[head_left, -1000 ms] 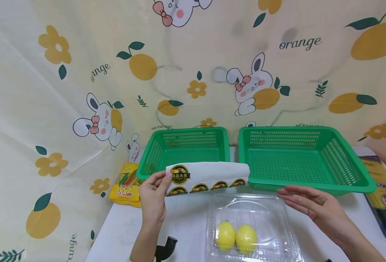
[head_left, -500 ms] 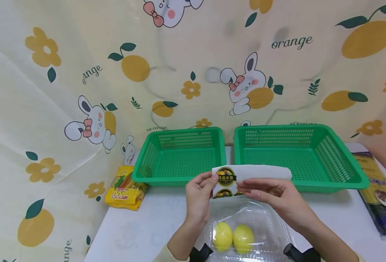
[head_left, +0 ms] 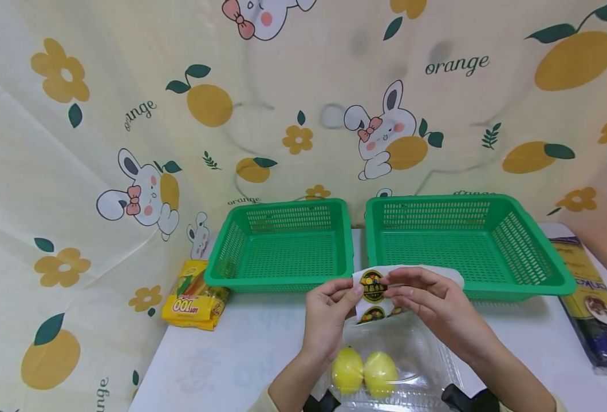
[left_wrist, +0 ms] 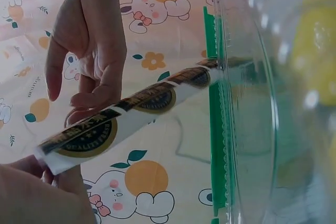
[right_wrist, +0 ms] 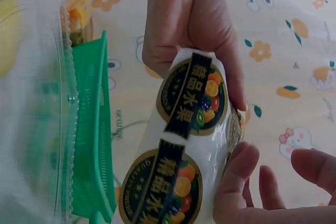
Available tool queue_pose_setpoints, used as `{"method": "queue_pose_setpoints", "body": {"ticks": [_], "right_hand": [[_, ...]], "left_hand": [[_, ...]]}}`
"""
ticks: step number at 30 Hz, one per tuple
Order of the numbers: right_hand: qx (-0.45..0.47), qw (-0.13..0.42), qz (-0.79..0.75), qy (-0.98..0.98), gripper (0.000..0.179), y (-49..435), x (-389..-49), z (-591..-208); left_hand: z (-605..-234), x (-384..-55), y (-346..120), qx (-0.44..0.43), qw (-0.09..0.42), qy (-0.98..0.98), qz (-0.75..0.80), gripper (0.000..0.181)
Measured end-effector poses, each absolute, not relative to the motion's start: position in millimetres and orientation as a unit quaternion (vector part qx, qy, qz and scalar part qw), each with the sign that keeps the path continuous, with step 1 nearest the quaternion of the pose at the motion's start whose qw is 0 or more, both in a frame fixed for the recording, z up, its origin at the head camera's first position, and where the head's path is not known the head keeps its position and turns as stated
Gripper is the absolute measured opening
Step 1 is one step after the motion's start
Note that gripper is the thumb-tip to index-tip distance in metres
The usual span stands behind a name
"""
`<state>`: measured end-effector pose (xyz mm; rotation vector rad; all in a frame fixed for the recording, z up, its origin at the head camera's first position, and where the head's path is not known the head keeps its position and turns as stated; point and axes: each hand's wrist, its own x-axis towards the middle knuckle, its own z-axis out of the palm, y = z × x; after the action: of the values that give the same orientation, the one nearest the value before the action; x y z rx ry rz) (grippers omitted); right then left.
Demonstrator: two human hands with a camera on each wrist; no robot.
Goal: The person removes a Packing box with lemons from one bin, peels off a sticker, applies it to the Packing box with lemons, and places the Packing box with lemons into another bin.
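Sticker sheet (head_left: 373, 287) aloft!

Head view: left hand (head_left: 328, 318) pinches one end — likely for steadiness — near the clear box (head_left: 420, 361). Left wrist: sheet slants away. Right wrist: right hand (right_wrist: 273, 214) touches the edge; whether pinching, can't tell.

Print reading 精品水果, QUALITY FRESH, LOT 100 and orange
The sticker sheet (right_wrist: 178, 142) between left hand (head_left: 326, 317) and right hand (head_left: 434, 297) bears "精品水果" and "QUALITY FRESH"; left of the hands, the yellow packet (head_left: 192, 300) shows "LOT 100" upside down; ahead of them, the backdrop (head_left: 278, 63) repeats "orange".
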<state>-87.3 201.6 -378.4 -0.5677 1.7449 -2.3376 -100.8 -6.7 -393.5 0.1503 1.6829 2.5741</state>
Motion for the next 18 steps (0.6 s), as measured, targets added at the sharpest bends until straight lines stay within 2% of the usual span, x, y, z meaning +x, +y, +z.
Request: {"method": "queue_pose_setpoints", "body": {"ticks": [11,18], "right_hand": [[-0.212,0.07,-0.775,0.592,0.03,200.3,-81.9,-374.8],[-0.201,-0.031,-0.709,0.675,0.025,185.9,-73.6,-375.6]], "left_hand": [[-397.7,-93.6,-1.0,0.136,-0.021,0.603,0.786,0.023],[-399.0,-92.4,2.4,0.136,0.002,0.587,0.798,0.023]]}}
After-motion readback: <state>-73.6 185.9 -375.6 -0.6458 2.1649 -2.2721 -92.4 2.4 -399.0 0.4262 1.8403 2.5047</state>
